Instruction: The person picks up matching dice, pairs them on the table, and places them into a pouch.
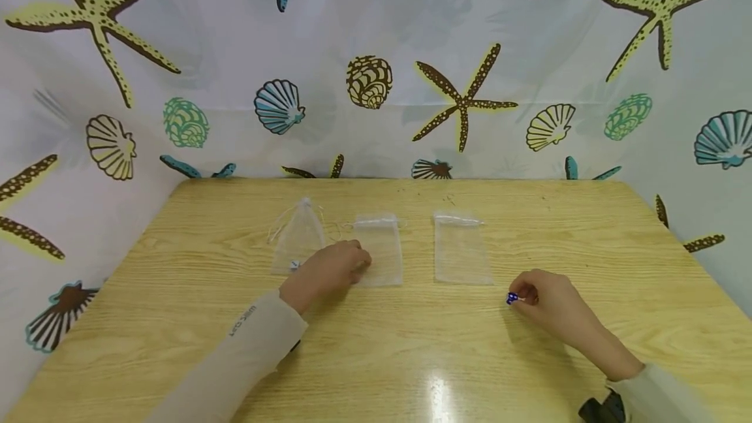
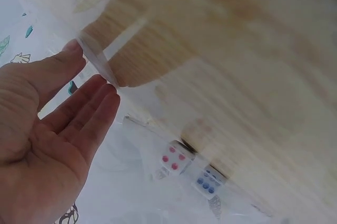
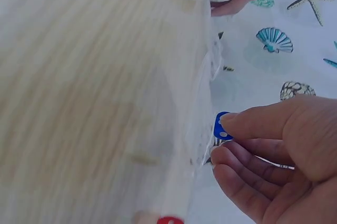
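Observation:
Three sheer white drawstring bags lie on the table. The left bag [image 1: 301, 234] has its neck gathered and its cords spread. Near its bottom, the left wrist view shows a white die with red dots [image 2: 175, 159] and a white die with blue dots [image 2: 209, 183]. My left hand [image 1: 329, 269] touches the left side of the middle bag [image 1: 382, 258], thumb and fingertips apart. The right bag [image 1: 463, 250] lies flat. In front and to the right of it, my right hand [image 1: 549, 302] pinches a blue die [image 3: 222, 125] with white dots between thumb and finger.
The wooden table [image 1: 411, 344] ends at a cloth backdrop [image 1: 329, 38] printed with shells and starfish, which also rises at both sides. A red object with a white dot [image 3: 170, 220] shows at the bottom edge of the right wrist view.

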`<action>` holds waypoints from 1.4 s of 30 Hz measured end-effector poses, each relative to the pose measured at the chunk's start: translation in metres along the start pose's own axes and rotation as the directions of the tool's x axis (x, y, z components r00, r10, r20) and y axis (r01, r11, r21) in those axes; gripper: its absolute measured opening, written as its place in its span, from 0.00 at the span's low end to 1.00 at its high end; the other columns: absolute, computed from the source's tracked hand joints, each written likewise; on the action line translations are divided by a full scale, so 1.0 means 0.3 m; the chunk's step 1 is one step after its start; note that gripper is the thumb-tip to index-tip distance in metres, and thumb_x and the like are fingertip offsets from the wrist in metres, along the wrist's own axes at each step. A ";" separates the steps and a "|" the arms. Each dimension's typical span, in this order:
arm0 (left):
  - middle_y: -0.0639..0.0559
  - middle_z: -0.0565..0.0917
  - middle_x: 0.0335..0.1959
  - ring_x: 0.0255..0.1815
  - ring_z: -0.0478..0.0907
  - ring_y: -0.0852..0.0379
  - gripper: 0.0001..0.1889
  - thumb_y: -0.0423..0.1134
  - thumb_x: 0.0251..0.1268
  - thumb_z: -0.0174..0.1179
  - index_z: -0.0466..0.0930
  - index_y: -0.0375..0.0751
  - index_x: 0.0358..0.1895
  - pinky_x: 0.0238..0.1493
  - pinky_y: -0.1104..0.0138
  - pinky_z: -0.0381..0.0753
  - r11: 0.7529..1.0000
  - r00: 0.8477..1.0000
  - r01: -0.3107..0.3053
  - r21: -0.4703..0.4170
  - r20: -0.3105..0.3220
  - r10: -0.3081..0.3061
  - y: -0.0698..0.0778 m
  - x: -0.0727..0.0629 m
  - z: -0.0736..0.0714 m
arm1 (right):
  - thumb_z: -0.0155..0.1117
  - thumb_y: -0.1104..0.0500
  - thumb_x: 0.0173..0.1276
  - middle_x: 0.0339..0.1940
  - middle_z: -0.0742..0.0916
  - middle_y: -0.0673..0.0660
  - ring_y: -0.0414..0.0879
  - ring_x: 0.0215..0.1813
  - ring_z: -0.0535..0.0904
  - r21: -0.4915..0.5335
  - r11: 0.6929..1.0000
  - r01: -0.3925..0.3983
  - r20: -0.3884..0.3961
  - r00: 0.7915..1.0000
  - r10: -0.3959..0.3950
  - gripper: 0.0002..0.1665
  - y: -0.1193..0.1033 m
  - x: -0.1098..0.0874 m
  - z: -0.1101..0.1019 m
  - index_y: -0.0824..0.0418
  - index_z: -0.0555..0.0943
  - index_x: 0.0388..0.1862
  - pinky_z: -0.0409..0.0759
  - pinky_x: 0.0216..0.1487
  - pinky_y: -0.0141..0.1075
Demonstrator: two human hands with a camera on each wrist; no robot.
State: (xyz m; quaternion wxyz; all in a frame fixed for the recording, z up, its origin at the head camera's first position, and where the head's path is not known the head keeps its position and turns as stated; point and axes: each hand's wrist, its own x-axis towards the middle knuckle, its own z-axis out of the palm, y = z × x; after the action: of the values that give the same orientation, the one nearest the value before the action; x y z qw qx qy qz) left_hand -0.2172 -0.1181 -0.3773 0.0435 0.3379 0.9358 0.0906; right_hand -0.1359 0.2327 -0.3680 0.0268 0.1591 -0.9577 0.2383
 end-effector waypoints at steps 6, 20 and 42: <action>0.53 0.74 0.27 0.28 0.65 0.59 0.07 0.31 0.62 0.62 0.77 0.44 0.27 0.30 0.68 0.66 1.000 1.000 0.003 -0.015 -0.003 -0.003 0.004 -0.006 -0.009 | 0.70 0.67 0.56 0.27 0.82 0.49 0.36 0.29 0.74 0.042 0.996 0.079 0.001 0.997 -0.079 0.05 -0.089 0.047 0.042 0.61 0.82 0.31 0.74 0.29 0.29; 0.53 0.74 0.28 0.28 0.65 0.59 0.06 0.30 0.61 0.63 0.78 0.43 0.29 0.32 0.68 0.67 1.000 1.000 0.013 0.002 -0.004 -0.013 0.002 0.003 -0.008 | 0.67 0.70 0.55 0.25 0.82 0.50 0.35 0.27 0.73 0.201 0.948 0.247 0.075 0.961 -0.267 0.05 -0.280 0.142 0.180 0.62 0.82 0.29 0.73 0.29 0.25; 0.48 0.79 0.35 0.33 0.71 0.57 0.08 0.28 0.60 0.63 0.81 0.38 0.42 0.36 0.66 0.73 1.000 0.999 0.014 0.001 0.032 -0.014 -0.005 0.014 -0.002 | 0.67 0.71 0.55 0.24 0.84 0.52 0.32 0.26 0.73 0.305 0.918 0.254 0.259 0.905 -0.337 0.05 -0.372 0.189 0.267 0.62 0.83 0.28 0.74 0.29 0.25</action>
State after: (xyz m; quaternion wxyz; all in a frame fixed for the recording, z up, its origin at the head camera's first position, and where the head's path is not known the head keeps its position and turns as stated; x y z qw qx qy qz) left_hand -0.2215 -0.1166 -0.3771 0.0590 0.3329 0.9373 0.0847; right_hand -0.1523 0.0857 -0.3815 -0.1073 0.3407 -0.8740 0.3295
